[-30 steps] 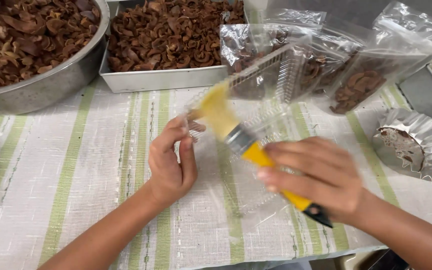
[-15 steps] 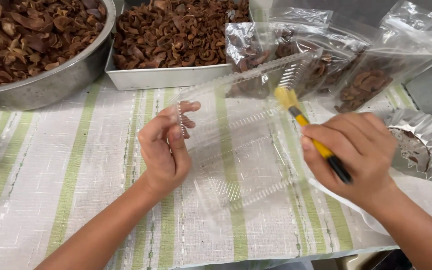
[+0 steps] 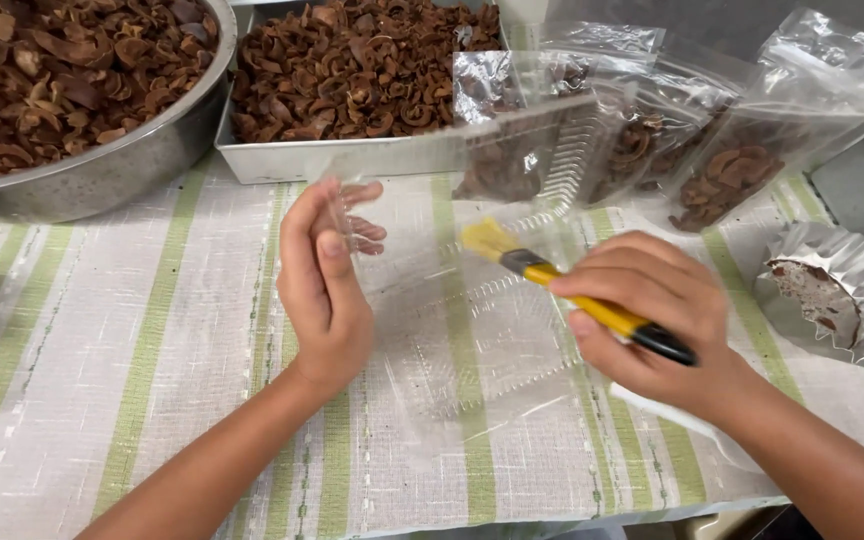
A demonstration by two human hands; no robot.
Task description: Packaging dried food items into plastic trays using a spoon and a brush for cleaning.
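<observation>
So the left hand (image 3: 324,290) is pinching the near-left edge of a clear plastic clamshell box (image 3: 472,300), thumb and fingers closed on it, holding it open over the striped cloth (image 3: 102,340). The right hand (image 3: 652,320) is wrapped tight around a yellow-handled brush (image 3: 572,292), with the bristles pointing up and left from its knuckles and sitting right inside the box. The brush's long axis is running diagonally toward the left hand, so the right hand's doing the reaching. Dried brown husks are filling the steel bowl (image 3: 122,165) and tray (image 3: 352,155) beyond both hands.

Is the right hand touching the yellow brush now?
Touching. The head view shows the right hand wrapped around the yellow brush handle, fingers closed over it.
</observation>
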